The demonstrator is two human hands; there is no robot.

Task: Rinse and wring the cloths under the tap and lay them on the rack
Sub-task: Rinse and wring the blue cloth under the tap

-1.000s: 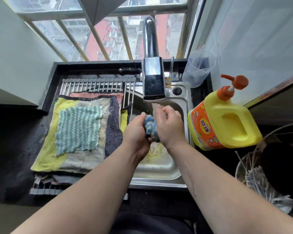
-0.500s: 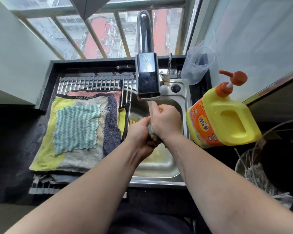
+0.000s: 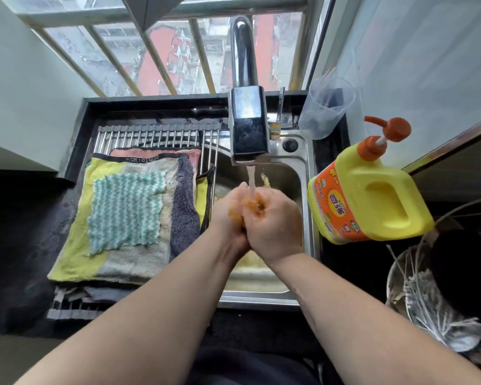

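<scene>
Both my hands are bunched together over the steel sink [image 3: 306, 218], under water running from the black tap [image 3: 247, 129]. My left hand [image 3: 229, 212] and my right hand [image 3: 272, 220] squeeze a small wadded cloth [image 3: 254, 204] that shows orange between the fingers; most of it is hidden. To the left, the metal rack [image 3: 150, 134] carries a yellow towel [image 3: 72, 245], a teal-and-white wavy cloth [image 3: 125, 212], a dark grey cloth [image 3: 184, 212] and a pink cloth [image 3: 150, 152] at the back.
A yellow detergent jug [image 3: 372, 201] with an orange pump stands right of the sink. A clear plastic cup [image 3: 325, 109] sits at the back right. A round container with white sticks [image 3: 425, 295] is at the lower right. Window bars run behind the tap.
The tap now runs onto the cloth. My hands have closed tighter together under the stream, and the wad shows orange where blue showed before.
</scene>
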